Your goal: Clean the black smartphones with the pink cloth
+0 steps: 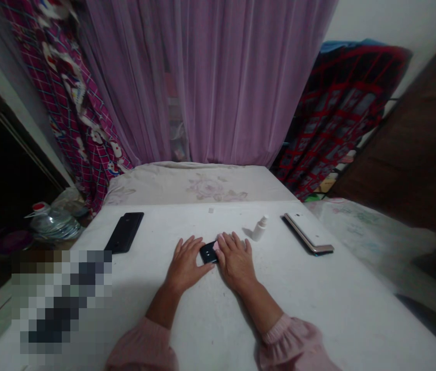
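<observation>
Dark phone [206,252] in left-hand grip [186,262], pink cloth [216,246] in right-hand grip [238,262], nearby white bottle [258,231] with hidden contents.

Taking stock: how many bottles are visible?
2: a small white plastic bottle beside the right hand, and a large clear, red-capped bottle left of the white-covered table. Others may be hidden.

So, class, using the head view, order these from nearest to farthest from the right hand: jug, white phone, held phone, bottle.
From the right hand:
1. held phone, between both hands
2. bottle, ahead and to the right
3. white phone, farther right
4. jug, far left
</observation>
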A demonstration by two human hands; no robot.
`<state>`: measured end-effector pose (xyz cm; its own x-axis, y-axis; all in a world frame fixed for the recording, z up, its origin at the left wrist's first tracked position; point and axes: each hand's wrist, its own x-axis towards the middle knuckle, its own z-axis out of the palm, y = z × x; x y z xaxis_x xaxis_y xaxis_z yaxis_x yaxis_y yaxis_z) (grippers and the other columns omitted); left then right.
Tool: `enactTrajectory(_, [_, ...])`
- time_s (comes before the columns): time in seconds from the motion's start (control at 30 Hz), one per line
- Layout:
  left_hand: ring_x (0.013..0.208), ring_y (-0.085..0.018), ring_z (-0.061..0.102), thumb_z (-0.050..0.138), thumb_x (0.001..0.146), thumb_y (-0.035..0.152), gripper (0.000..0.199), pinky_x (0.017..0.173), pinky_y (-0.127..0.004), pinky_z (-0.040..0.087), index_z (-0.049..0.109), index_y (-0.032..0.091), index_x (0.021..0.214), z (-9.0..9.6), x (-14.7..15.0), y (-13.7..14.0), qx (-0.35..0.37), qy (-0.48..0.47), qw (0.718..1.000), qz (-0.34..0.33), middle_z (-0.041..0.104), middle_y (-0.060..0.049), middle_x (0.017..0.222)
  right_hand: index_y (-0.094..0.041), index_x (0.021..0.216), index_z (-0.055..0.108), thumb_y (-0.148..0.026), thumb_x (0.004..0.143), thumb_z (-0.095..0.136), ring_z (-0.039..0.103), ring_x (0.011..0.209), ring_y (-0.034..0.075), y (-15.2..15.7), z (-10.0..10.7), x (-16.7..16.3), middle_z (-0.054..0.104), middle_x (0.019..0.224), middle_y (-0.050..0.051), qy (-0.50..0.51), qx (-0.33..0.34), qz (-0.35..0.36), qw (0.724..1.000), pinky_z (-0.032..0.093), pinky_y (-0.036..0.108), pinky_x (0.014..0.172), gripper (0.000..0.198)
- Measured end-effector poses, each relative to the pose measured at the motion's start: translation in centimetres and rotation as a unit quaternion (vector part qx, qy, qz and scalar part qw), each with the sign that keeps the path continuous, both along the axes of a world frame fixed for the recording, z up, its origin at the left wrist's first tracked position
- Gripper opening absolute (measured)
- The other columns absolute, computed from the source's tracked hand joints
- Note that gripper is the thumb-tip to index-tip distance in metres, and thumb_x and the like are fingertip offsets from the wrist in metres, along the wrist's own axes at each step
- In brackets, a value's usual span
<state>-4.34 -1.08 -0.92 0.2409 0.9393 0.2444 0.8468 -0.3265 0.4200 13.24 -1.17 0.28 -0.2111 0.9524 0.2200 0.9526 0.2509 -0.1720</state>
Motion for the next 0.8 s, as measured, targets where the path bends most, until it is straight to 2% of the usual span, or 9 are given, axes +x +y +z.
enactTrajectory(0.1, [0.134, -0.026, 0.042, 0.071, 0.076, 0.042, 0.049, 0.116, -0.051, 0.018, 0.057, 0.024, 0.119, 0.1, 0.0, 0.0, -0.003, 0.001, 1.0, 0.004, 0.056, -0.006, 0.137, -0.023, 0.141, 0.044, -0.036, 0.099, 0.028, 0.03, 0.139, 0.028, 0.2, -0.3, 0.6, 0.042, 0.148, 0.008, -0.01, 0.007, -0.029, 1.0, 0.019, 0.055, 0.109, 0.047])
enactTrajectory(0.17, [0.134, -0.026, 0.042, 0.07, 0.077, 0.043, 0.049, 0.116, -0.05, 0.018, 0.057, 0.024, 0.12, 0.2, 0.1, -0.1, -0.004, 0.001, 1.0, 0.003, 0.056, -0.006, 0.137, -0.021, 0.142, 0.042, -0.036, 0.099, 0.028, 0.029, 0.139, 0.028, 0.1, -0.3, 0.8, 0.041, 0.148, 0.009, -0.012, 0.008, -0.021, 1.0, 0.02, 0.055, 0.109, 0.048])
enactTrajectory(0.37, [0.134, -0.026, 0.041, 0.069, 0.078, 0.039, 0.049, 0.116, -0.05, 0.017, 0.056, 0.025, 0.122, 0.3, 0.1, -0.1, -0.008, 0.001, 1.0, 0.002, 0.055, -0.006, 0.137, -0.023, 0.144, 0.039, -0.038, 0.098, 0.031, 0.027, 0.14, 0.027, -1.1, -0.1, 0.1, 0.04, 0.15, 0.007, -0.005, 0.008, 0.081, 0.997, 0.018, 0.053, 0.112, 0.048])
enactTrajectory(0.47, [0.134, -0.025, 0.042, 0.069, 0.078, 0.037, 0.048, 0.116, -0.049, 0.018, 0.056, 0.025, 0.123, 0.3, 0.1, -0.1, -0.008, 0.007, 1.0, 0.005, 0.055, -0.005, 0.137, -0.024, 0.144, 0.039, -0.038, 0.098, 0.031, 0.027, 0.141, 0.026, -1.5, -0.1, -0.1, 0.038, 0.151, 0.006, -0.003, 0.013, 0.1, 0.995, 0.016, 0.054, 0.112, 0.048])
enactTrajectory(0.63, [0.134, -0.027, 0.041, 0.07, 0.077, 0.043, 0.05, 0.116, -0.05, 0.019, 0.057, 0.024, 0.121, 0.3, 0.1, -0.1, -0.006, 0.012, 1.0, 0.004, 0.056, -0.006, 0.137, -0.021, 0.145, 0.037, -0.039, 0.099, 0.03, 0.026, 0.141, 0.028, -1.0, -0.4, 0.4, 0.036, 0.152, 0.008, -0.006, -0.004, 0.026, 1.0, 0.018, 0.056, 0.11, 0.05])
enactTrajectory(0.8, [0.134, -0.027, 0.041, 0.072, 0.076, 0.042, 0.052, 0.116, -0.05, 0.018, 0.056, 0.021, 0.121, 0.3, 0.0, -0.1, -0.012, 0.013, 1.0, 0.001, 0.056, -0.008, 0.137, -0.017, 0.145, 0.037, -0.038, 0.099, 0.028, 0.028, 0.14, 0.03, -0.7, -0.8, 1.1, 0.036, 0.151, 0.011, -0.014, 0.013, -0.034, 0.999, 0.018, 0.056, 0.11, 0.051])
